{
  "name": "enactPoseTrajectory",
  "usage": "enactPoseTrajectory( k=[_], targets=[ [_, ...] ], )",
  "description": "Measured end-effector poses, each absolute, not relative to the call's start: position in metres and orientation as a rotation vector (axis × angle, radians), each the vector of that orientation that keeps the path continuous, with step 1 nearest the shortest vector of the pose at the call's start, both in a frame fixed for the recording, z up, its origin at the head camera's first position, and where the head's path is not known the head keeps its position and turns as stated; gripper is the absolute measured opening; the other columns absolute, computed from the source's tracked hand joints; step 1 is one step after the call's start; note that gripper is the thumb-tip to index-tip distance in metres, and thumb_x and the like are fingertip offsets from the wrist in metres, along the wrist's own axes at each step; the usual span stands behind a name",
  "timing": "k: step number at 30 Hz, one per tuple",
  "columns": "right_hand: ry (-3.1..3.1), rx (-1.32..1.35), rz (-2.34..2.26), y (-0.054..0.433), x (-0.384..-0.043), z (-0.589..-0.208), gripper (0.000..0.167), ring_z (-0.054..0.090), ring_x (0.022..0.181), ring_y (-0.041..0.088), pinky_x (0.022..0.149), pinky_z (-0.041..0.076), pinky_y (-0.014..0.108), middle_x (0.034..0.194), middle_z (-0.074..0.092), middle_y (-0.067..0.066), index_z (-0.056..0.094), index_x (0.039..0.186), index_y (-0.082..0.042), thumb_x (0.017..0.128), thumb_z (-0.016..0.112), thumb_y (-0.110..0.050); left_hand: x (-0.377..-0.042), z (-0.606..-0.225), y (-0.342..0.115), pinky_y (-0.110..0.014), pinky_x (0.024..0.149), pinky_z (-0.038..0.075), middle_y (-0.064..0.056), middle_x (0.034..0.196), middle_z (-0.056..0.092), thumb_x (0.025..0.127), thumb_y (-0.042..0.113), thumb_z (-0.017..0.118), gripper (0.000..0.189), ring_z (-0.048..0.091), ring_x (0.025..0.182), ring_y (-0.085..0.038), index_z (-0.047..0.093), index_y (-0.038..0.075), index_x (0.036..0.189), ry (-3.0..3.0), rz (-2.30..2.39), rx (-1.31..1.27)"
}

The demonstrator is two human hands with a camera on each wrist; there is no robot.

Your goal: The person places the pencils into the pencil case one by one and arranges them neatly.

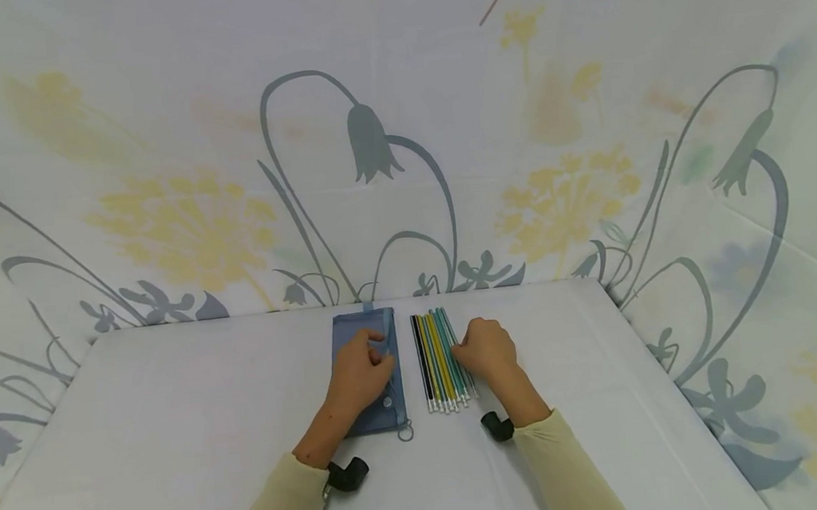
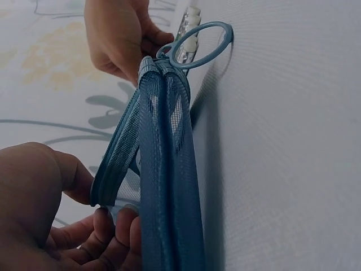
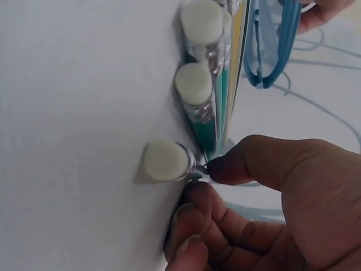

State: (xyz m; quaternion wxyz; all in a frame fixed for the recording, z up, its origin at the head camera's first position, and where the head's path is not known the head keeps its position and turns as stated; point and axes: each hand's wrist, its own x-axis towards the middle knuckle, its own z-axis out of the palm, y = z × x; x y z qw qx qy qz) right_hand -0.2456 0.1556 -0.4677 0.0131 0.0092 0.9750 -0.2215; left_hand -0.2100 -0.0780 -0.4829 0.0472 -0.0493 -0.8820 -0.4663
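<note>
A blue mesh zip pouch (image 1: 374,422) lies upright on the white table, with a ring (image 2: 203,45) at its near corner. My left hand (image 1: 362,375) is over it, thumb and fingers pinching the zipped edge (image 2: 115,164), which stands lifted from the other side with a gap between. Just right of the pouch lies a row of pencils (image 1: 434,357), black, yellow and green, their white eraser ends toward me. At the row's right side my right hand (image 1: 490,350) pinches the outermost pencil (image 3: 164,161) between thumb and fingers; its eraser end is close to the table.
The white table (image 1: 199,431) stretches to both sides. Behind it hangs a cloth (image 1: 434,213) printed with flowers. A black wrist camera (image 1: 349,474) sits under the left wrist, another black camera (image 1: 496,426) by the right.
</note>
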Motion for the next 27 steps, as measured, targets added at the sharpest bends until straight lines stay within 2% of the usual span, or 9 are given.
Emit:
enactPoseTrajectory(
  k=[6,13,21,27],
  targets=[
    [3.031,0.130,-0.655,0.154,-0.244,-0.468,0.030,0.063,0.060,0.023,0.052,0.051,0.038,0.069,0.065,0.008,0.068,0.080,-0.001,0.087,0.080,-0.028,-0.213,-0.485,-0.080,-0.033,0.061,0.045,-0.002,0.080,0.062,0.094,0.011,0.065,0.038,0.053,0.062,-0.015,0.065,0.002,0.130,-2.688,-1.438,-0.149],
    [3.026,0.144,-0.659,0.155,-0.244,-0.469,0.035,0.064,0.065,0.025,0.055,0.052,0.041,0.074,0.067,0.009,0.069,0.084,-0.001,0.086,0.081,-0.034,-0.213,-0.485,-0.082,-0.033,0.063,0.049,-0.003,0.084,0.066,0.093,0.012,0.067,0.037,0.057,0.064,-0.015,0.067,0.003,0.129,-2.690,-1.460,-0.123],
    [2.998,0.112,-0.824,0.156,-0.241,-0.458,0.031,0.058,0.058,0.020,0.049,0.043,0.033,0.065,0.067,0.006,0.069,0.066,-0.006,0.085,0.079,-0.029,-0.211,-0.476,-0.083,-0.033,0.061,0.050,-0.003,0.084,0.068,0.091,0.011,0.072,0.034,0.060,0.065,-0.015,0.069,0.004,0.124,-2.705,-1.446,-0.103],
    [2.968,0.052,-0.965,0.151,-0.237,-0.448,0.031,0.058,0.059,0.019,0.051,0.044,0.031,0.064,0.066,0.004,0.070,0.064,-0.006,0.086,0.080,-0.025,-0.212,-0.472,-0.085,-0.033,0.062,0.051,-0.002,0.083,0.069,0.091,0.010,0.074,0.030,0.061,0.067,-0.014,0.072,0.004,0.121,-2.688,-1.448,-0.111]
  ],
)
